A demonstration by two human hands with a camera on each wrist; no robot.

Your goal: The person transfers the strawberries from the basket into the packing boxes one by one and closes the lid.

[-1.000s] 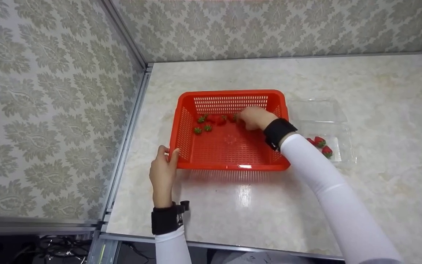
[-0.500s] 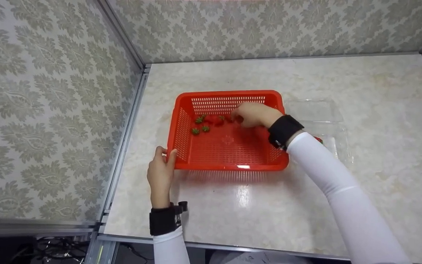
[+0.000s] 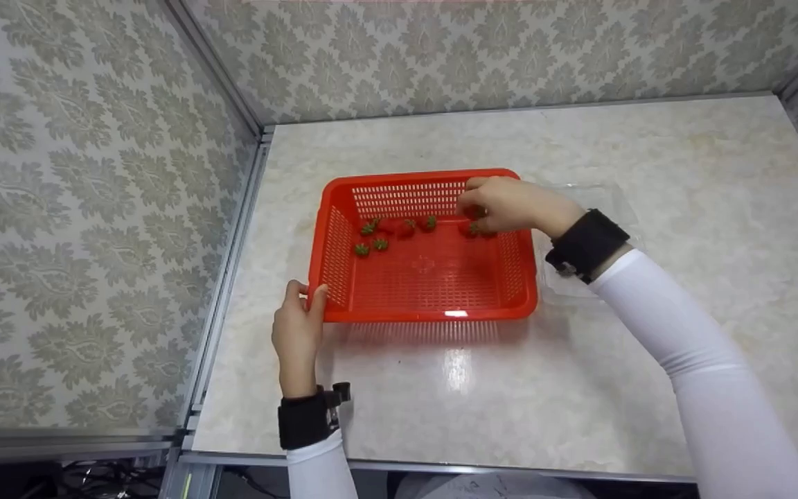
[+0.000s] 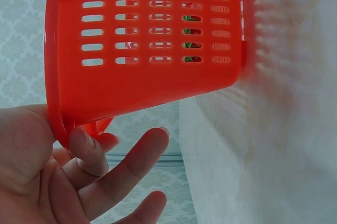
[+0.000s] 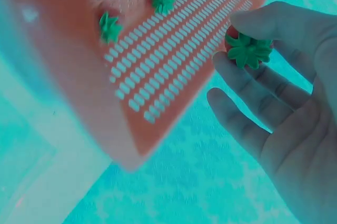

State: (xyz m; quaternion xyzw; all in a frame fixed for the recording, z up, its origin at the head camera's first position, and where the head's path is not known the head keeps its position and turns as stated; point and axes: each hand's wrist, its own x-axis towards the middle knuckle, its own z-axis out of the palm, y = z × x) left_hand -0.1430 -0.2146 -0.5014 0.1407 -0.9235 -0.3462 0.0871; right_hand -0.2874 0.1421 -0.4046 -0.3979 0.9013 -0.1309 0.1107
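A red plastic basket with slotted sides stands on the table. At its front left corner my left hand grips the rim between thumb and fingers; the left wrist view shows its other fingers spread below the rim. Over the basket's back right part is my right hand. It pinches a strawberry, green leaves outward, between thumb and fingertips. Several strawberries lie in the basket along the back and left. Another strawberry lies just under my right hand, partly covered by it.
A clear plastic box with a lid sits right of the basket, partly behind my right wrist; what it holds is hidden. Patterned panels stand at the back and left of the table.
My right hand has risen from among the strawberries and moved right, with one strawberry now visible in its fingers. The left hand keeps its grip on the rim.
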